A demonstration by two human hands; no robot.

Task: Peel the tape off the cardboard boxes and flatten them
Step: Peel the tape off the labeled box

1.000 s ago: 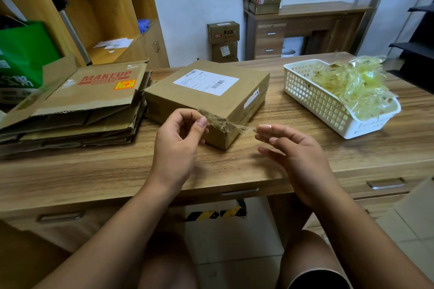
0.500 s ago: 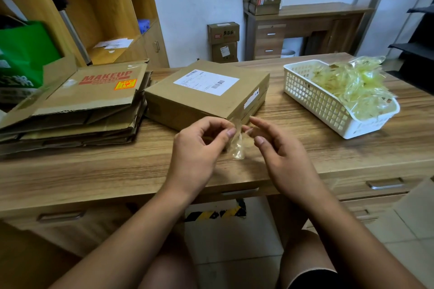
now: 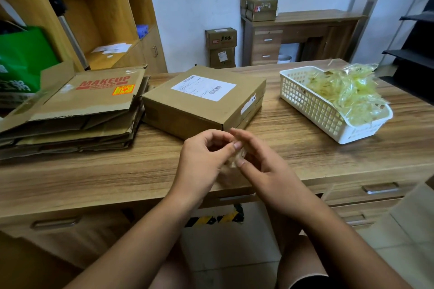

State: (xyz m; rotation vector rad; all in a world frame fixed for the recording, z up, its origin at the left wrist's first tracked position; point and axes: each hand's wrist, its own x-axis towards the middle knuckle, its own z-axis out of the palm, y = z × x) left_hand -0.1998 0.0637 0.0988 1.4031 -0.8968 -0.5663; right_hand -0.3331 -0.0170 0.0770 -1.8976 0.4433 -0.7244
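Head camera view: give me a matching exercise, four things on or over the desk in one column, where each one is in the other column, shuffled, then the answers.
Column one
1. labelled box
2. white basket
3. flattened cardboard stack
4. tape scrap

Column two
a. left end of the desk
b. pinched between the left hand and the right hand
c. middle of the desk
d. right side of the desk

Pairs: 1-c, 2-d, 3-a, 4-b

brown box [image 3: 202, 103], white basket [image 3: 312, 108] — latticed
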